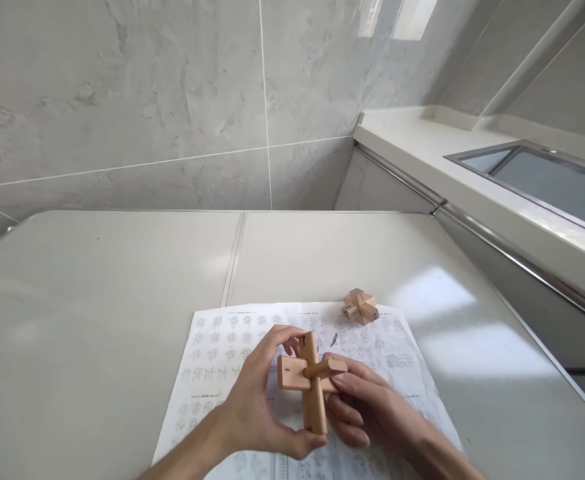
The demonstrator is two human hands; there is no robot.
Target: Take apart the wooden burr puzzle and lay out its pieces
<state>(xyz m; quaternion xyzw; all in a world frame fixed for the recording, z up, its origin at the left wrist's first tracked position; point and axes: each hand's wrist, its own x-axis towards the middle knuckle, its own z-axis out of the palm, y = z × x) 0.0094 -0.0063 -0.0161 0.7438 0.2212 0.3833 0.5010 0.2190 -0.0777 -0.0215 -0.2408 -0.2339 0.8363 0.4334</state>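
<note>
Nearest, a half-built wooden burr puzzle is held just above the printed instruction sheet, between both hands. The left hand is clamped on it: the thumb is pressed under the lower end of the upright bar, and the fingers are curled behind its top. The right hand is closed on it from the other side, with the fingertips laid along the short bar that sticks out toward the right. A flat crossbar is already passed through the upright one, so three bars can be counted as joined in a cross. The short bar seems not yet pushed fully home, though this is only a judgement. No loose pieces are seen on the sheet, so it cannot be told how many are left to be added.

Further away, at the far edge of the sheet, a small finished burr puzzle is set down, well apart from the hands. The sheet is spread on a pale counter. Behind it a grey tiled wall is seen, and a steel sink at the far right.
</note>
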